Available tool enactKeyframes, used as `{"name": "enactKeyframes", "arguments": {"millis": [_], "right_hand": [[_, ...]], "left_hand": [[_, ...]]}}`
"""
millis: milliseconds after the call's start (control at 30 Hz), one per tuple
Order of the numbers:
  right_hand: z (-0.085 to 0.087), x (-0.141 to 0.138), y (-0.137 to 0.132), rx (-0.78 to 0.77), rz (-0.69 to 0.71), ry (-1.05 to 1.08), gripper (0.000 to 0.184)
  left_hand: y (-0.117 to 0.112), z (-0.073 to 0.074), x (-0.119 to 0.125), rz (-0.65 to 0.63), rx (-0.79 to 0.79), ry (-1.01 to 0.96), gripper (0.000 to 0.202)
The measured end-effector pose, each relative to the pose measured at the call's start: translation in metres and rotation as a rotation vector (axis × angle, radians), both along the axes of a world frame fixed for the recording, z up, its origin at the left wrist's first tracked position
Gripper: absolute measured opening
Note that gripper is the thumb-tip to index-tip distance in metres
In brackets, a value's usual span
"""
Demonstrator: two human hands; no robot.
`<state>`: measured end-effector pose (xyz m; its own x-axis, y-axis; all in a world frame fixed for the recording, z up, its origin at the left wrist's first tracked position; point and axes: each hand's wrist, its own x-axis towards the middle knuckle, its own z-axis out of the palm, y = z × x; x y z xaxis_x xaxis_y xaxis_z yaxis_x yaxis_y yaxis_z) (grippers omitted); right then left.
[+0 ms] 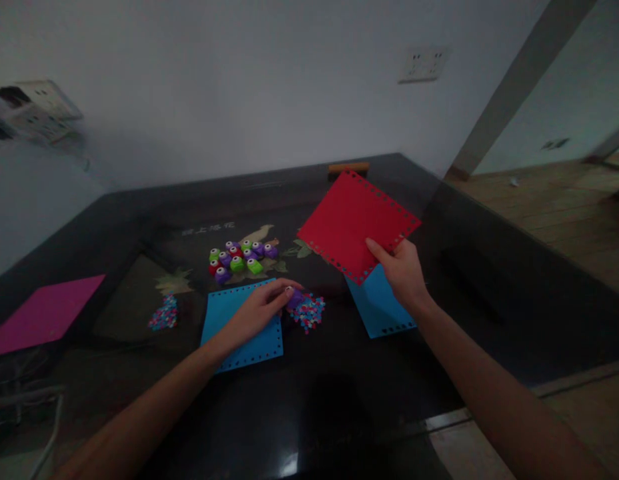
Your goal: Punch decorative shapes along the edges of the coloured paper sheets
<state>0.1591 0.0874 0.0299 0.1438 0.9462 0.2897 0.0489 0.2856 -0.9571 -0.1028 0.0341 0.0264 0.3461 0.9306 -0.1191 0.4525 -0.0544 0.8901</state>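
My right hand [404,270] pinches a red sheet of paper [356,223] by its lower right edge, thumb on top. Punched holes run along at least three of the sheet's edges. It is held up, partly covering a blue sheet [384,307] on the table. My left hand [272,301] closes around a small purple craft punch [294,298], over a pile of pink, blue and white paper bits [309,313]. Under my left wrist lies another blue sheet [239,333], with holes along its edges.
Several purple, green and red punches [239,259] stand grouped behind the left blue sheet. A second pile of paper bits [164,313] and a magenta sheet [49,313] lie to the left. At the back of the dark table [334,393] is a brown object [348,168].
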Motion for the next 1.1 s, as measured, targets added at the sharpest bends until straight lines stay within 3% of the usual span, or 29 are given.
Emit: {"name": "enactKeyframes", "arguments": {"millis": [233, 333, 433, 567, 667, 867, 1100], "right_hand": [[0.015, 0.038, 0.002, -0.086, -0.03, 0.184, 0.028], [0.01, 0.067, 0.001, -0.132, -0.072, 0.194, 0.029], [0.002, 0.096, -0.001, -0.262, -0.007, 0.137, 0.032], [0.0, 0.12, -0.007, -0.445, 0.264, -0.058, 0.031], [0.004, 0.123, -0.012, -0.522, 0.416, -0.154, 0.028], [0.002, 0.115, -0.013, -0.554, 0.572, -0.11, 0.037], [-0.005, 0.117, -0.011, -0.591, 0.595, -0.104, 0.038]], "left_hand": [[0.001, -0.002, 0.008, -0.007, -0.07, -0.122, 0.031], [0.008, -0.004, 0.012, -0.03, -0.048, -0.106, 0.034], [0.021, 0.0, 0.023, -0.048, -0.006, -0.094, 0.036], [0.053, 0.009, 0.05, -0.035, 0.089, -0.038, 0.034], [0.086, 0.004, 0.076, -0.017, 0.178, 0.032, 0.031], [0.151, -0.023, 0.117, 0.02, 0.283, 0.205, 0.025], [0.186, -0.035, 0.151, -0.03, 0.385, 0.369, 0.028]]}}
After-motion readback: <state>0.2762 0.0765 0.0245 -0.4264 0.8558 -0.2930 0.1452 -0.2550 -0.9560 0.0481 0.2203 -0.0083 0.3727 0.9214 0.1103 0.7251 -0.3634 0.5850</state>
